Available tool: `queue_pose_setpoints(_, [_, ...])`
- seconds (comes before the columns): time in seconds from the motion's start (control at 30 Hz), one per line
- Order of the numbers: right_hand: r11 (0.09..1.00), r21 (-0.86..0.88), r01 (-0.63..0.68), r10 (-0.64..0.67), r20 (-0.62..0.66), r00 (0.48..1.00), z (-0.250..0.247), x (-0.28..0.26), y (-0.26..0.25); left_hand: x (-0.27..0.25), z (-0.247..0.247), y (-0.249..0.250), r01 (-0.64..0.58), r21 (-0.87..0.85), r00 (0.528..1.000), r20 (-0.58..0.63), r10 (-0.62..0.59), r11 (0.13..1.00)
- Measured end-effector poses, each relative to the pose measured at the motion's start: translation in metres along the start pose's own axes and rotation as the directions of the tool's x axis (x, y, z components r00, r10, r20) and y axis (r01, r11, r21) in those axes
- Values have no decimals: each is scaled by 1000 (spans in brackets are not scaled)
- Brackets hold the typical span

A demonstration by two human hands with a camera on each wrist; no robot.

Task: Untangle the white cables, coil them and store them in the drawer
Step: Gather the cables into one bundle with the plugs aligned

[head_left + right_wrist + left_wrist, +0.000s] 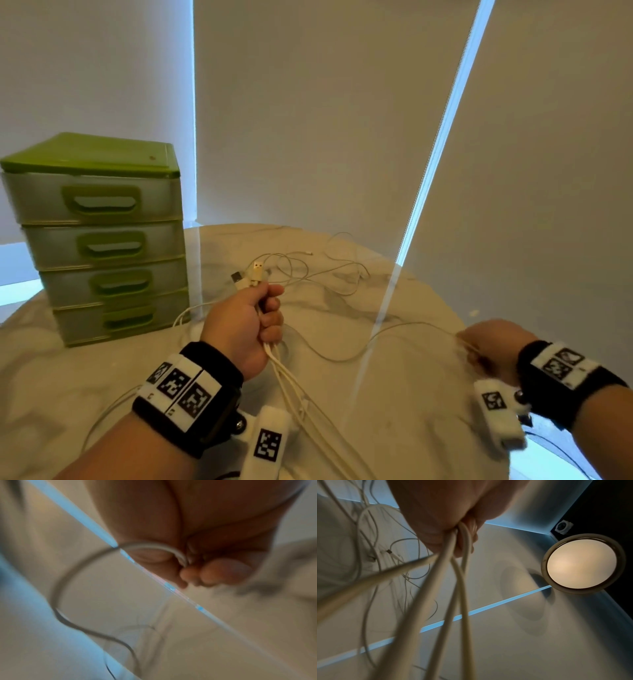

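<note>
Left hand (244, 327): grasping bundled white cables (294, 394), plugs up.
Right hand (489, 346): pinching one cable strand (346, 358).
Drawer unit (102, 240): far left, closed.

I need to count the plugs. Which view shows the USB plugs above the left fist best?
The head view: two USB plugs stick up from the left hand. The left wrist view shows only cable strands below the fist; the right wrist view shows none.

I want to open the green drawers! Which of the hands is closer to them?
The left hand. It holds the white cables just right of the green drawer unit. The right hand pinches one cable at the table's far right.
</note>
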State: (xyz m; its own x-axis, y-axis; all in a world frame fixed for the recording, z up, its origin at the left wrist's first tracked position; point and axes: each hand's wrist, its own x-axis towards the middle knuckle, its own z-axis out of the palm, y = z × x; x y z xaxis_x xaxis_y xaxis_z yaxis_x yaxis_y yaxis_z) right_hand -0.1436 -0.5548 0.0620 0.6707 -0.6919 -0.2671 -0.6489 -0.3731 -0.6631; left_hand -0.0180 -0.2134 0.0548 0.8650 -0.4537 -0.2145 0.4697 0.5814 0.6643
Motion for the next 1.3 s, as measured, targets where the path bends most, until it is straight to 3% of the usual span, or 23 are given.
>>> queue_pose_setpoints(0.03, [966, 256, 35, -19, -63, 998, -6, 1, -7, 0, 0, -1, 9, 29, 1000, 5, -10, 1000])
queue_pose_setpoints(0.1, [707, 698, 117, 25, -190, 982, -21, -1, -22, -2, 2, -3, 22, 97, 1000, 17, -24, 995])
queue_pose_setpoints(0.13, [594, 789, 157, 27, -214, 976, -30, -6, -34, -4, 3, -3, 23, 122, 999, 24, -26, 992])
queue_pose_setpoints(0.17, [503, 839, 207, 3, -241, 971, -39, -10, -44, -5, 4, -4, 20, 139, 999, 34, -25, 990])
queue_pose_setpoints(0.23, [403, 868, 291, -68, -289, 955, -55, -25, -67, -9, 6, -4, 9, 160, 998, 57, -19, 987])
queue_pose_setpoints(0.37, [316, 831, 457, -273, -381, 883, -47, -74, -108, -17, 12, -4, -8, 180, 994, 106, -12, 984])
queue_pose_setpoints(0.43, [329, 767, 551, -429, -398, 811, -19, -102, -120, -20, 15, -5, -43, 208, 993, 117, 19, 977])
queue_pose_setpoints(0.5, [408, 701, 586, -548, -325, 771, 17, -125, -126, -22, 16, -7, -113, 250, 989, 123, 85, 961])
queue_pose_setpoints(0.63, [649, 501, 572, -583, -156, 797, 87, -145, -117, -24, 15, -11, -255, 424, 966, 145, 213, 869])
queue_pose_setpoints(0.77, [699, 469, 541, -532, -165, 831, 124, -149, -113, -29, 18, -18, -284, 458, 957, 192, 218, 842])
queue_pose_setpoints(0.87, [713, 338, 615, -609, -137, 781, 138, -152, -108, -29, 21, -21, -285, 394, 953, 211, 216, 874])
queue_pose_setpoints(0.93, [723, 239, 648, -662, -32, 749, 141, -151, -99, -29, 22, -19, -257, 287, 963, 150, 222, 923])
queue_pose_setpoints(1.0, [747, 177, 641, -661, 84, 746, 132, -150, -86, -29, 24, -13, -214, 36, 972, 108, 209, 976])
queue_pose_setpoints(1.1, [707, -102, 700, -693, 97, 714, 102, -142, -63, -28, 20, 6, -206, -192, 969, 97, 228, 960])
queue_pose_setpoints(1.2, [650, -466, 600, -628, 115, 770, 64, -129, -41, -28, 11, 22, -269, -224, 953, 80, 293, 937])
queue_pose_setpoints(1.3, [668, -578, 469, -497, 123, 859, 31, -111, -17, -27, 7, 35, -315, -236, 942, 45, 334, 919])
